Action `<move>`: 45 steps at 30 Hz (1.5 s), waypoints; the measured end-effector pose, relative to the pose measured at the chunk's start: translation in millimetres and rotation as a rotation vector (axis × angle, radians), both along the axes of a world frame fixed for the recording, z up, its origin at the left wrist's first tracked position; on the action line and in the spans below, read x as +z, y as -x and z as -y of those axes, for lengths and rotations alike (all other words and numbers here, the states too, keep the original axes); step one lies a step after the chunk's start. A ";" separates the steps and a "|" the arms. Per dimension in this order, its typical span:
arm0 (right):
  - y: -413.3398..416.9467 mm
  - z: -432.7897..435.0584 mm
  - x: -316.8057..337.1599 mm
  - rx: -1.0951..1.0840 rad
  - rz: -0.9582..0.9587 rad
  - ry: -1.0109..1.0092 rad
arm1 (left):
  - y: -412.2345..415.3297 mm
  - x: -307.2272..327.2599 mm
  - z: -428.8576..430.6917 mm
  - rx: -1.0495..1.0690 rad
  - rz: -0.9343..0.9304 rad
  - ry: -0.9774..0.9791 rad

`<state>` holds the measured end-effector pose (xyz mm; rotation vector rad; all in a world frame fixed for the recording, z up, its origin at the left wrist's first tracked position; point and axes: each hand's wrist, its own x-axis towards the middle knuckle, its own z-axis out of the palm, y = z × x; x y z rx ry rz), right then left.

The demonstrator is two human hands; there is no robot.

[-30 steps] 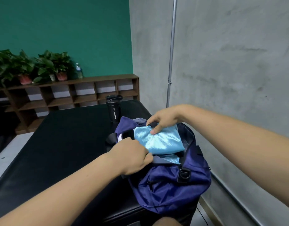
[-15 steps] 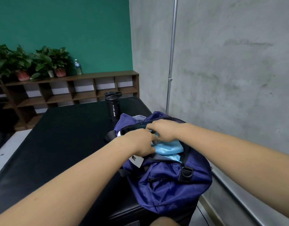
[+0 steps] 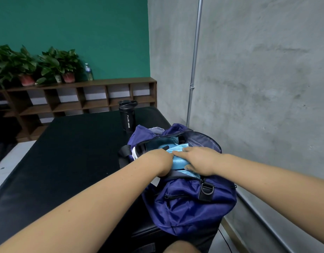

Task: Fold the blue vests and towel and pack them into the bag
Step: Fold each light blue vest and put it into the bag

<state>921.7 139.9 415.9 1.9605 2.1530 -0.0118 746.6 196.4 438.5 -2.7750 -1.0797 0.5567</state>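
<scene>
Our right hand (image 3: 199, 162) is lying flat on a folded light-blue cloth (image 3: 178, 161), fingers straight and pointing left, thumb at the near edge, pressing it into the open mouth of the bag (image 3: 194, 207). Our left hand (image 3: 158, 161) is right next to it, knuckles touching the right fingertips. Its fingers dip down inside the bag beside the cloth though, so we can't tell if they're gripping anything or just loose. Can't say whether that cloth is a vest or the towel either, it's shiny and that's about it. It sits at the top of the opening, with some darker teal fabric (image 3: 161, 143) tucked in behind it.

The bag is purple-blue, unzipped, sitting on the near right corner of the black tabletop (image 3: 66, 152), with a metal D-ring (image 3: 206, 189) on a black strap at its near side. Just past its far end a black sport bottle (image 3: 127, 115) stands upright. Beyond the tabletop there's a wooden shelf (image 3: 84, 101) against the green wall, with potted plants (image 3: 48, 64) and a clear water bottle (image 3: 88, 72) on top. A thin metal pole (image 3: 194, 61) runs up the grey concrete wall on the right.
</scene>
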 end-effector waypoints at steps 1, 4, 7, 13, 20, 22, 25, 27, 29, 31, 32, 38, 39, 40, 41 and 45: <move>1.1 -4.8 -2.5 -0.002 -0.011 0.008 | -0.7 -2.6 -1.0 0.007 -0.038 0.002; 7.5 -14.5 -7.4 -0.033 0.013 0.049 | -0.6 -5.5 -11.4 0.011 -0.073 -0.025; 10.5 -19.8 -13.3 -0.042 0.032 0.079 | 1.5 -7.2 -18.5 0.023 -0.071 -0.030; 16.0 -13.8 -17.4 -0.066 0.093 0.312 | 9.5 -26.3 -14.5 -0.006 -0.180 0.052; 21.5 -15.5 20.4 -0.075 -0.001 0.224 | 36.4 -1.4 -6.0 -0.071 0.102 0.021; 23.6 -12.6 32.2 -0.063 -0.076 0.071 | 53.2 2.9 -2.1 -0.087 0.259 -0.008; 40.5 -6.4 48.0 -0.010 -0.195 -0.092 | 91.4 2.8 5.2 -0.150 0.530 -0.068; 60.8 -2.3 55.0 0.047 -0.255 -0.172 | 122.3 1.4 11.3 -0.174 0.696 -0.093; 85.7 0.5 58.1 0.120 -0.296 -0.265 | 154.6 0.8 17.0 -0.147 0.827 -0.091; 115.7 3.2 55.7 0.208 -0.309 -0.372 | 187.6 -3.1 21.3 -0.074 0.901 -0.087; 131.0 3.4 52.7 0.256 -0.285 -0.437 | 203.9 -5.1 23.5 -0.037 0.924 -0.089; 228.2 4.4 9.2 0.463 -0.225 -0.550 | 305.6 -27.2 35.8 0.176 0.873 -0.057; 243.8 4.0 -0.1 0.471 -0.253 -0.522 | 322.7 -31.2 37.1 0.213 0.860 -0.055; 258.3 3.7 -8.7 0.477 -0.276 -0.495 | 339.3 -34.9 38.8 0.247 0.848 -0.052; 272.3 3.1 -16.4 0.482 -0.299 -0.467 | 355.8 -38.3 39.9 0.280 0.838 -0.049; 318.9 -0.9 -41.4 0.467 -0.399 -0.365 | 418.6 -54.2 39.8 0.420 0.797 -0.060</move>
